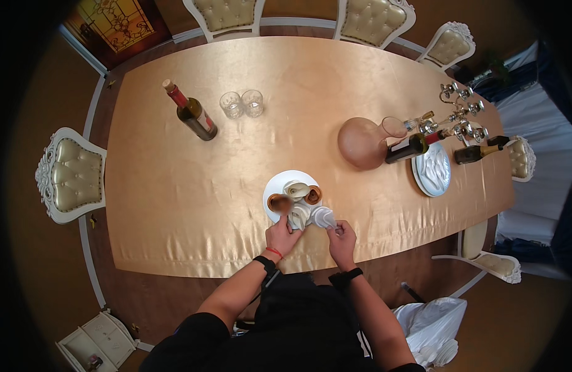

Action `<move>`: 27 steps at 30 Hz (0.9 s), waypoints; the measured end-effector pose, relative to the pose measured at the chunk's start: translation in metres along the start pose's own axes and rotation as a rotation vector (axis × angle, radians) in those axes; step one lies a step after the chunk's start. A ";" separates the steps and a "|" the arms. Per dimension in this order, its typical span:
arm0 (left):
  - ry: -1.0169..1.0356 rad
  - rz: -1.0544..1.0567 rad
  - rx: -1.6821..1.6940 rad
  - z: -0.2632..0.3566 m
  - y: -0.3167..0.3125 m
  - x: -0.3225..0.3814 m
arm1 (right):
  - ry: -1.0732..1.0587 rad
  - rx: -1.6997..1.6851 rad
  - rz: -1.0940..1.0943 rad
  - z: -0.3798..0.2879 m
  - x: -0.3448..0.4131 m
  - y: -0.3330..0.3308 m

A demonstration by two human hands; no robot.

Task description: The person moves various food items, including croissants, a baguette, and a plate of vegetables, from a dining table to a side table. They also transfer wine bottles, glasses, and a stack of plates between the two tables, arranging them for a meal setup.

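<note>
A white round plate [270,186] lies near the front edge of the table with several rolled, rose-shaped pieces on it. Two are cream-white, one at the back [297,190] and one at the front [299,216]; a brown one [313,195] sits to the right and another brown one [280,203], partly blurred, to the left. My left hand [282,236] touches the plate's front side by the front cream rose; whether it grips anything cannot be told. My right hand [342,237] pinches the lower end of a white rolled rose [323,217] at the plate's right rim.
A corked wine bottle [195,116] and two glasses [242,104] stand back left. Rightward are a round glass decanter [365,143], another wine bottle [409,148], stacked plates with white spoons [432,169], a silver candelabra [462,111] and dark bottles [474,154]. Chairs surround the gold-covered table [197,186].
</note>
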State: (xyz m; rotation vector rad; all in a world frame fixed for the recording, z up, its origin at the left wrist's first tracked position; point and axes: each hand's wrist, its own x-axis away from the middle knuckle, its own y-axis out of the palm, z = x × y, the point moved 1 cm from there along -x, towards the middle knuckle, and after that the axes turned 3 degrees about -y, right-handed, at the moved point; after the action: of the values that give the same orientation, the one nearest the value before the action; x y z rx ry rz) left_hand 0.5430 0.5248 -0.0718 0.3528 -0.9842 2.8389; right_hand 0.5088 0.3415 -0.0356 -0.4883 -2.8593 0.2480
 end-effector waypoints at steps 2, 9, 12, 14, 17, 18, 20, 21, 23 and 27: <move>0.071 0.079 -0.030 -0.002 0.005 -0.005 | 0.013 0.044 -0.004 0.001 -0.003 0.001; 0.098 0.039 -0.010 -0.020 -0.007 -0.003 | -0.007 0.083 -0.009 0.014 -0.013 0.004; 0.067 0.011 -0.017 -0.022 -0.017 -0.001 | -0.022 0.091 -0.036 0.014 -0.018 0.010; 0.075 0.040 -0.008 -0.016 -0.016 0.001 | -0.012 0.125 -0.036 0.013 -0.020 0.013; 0.011 0.038 -0.008 -0.005 -0.009 0.001 | 0.059 0.145 -0.061 0.012 -0.019 0.016; -0.003 0.026 0.004 -0.003 -0.007 0.000 | 0.094 0.148 -0.069 0.012 -0.018 0.017; 0.020 0.061 -0.036 -0.002 -0.004 -0.001 | 0.074 0.117 -0.093 0.014 -0.016 0.019; 0.035 0.083 -0.046 -0.002 -0.004 -0.002 | 0.109 0.104 -0.102 0.016 -0.016 0.020; 0.052 0.059 -0.034 -0.005 -0.006 -0.003 | 0.056 0.064 -0.106 0.017 -0.016 0.021; 0.072 0.018 0.006 -0.008 -0.015 -0.004 | 0.103 0.079 -0.138 0.018 -0.018 0.020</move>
State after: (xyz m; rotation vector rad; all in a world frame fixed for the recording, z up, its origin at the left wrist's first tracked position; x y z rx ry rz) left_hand 0.5485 0.5416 -0.0703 0.2421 -0.9707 2.8496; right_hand 0.5273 0.3516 -0.0604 -0.2790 -2.7552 0.3013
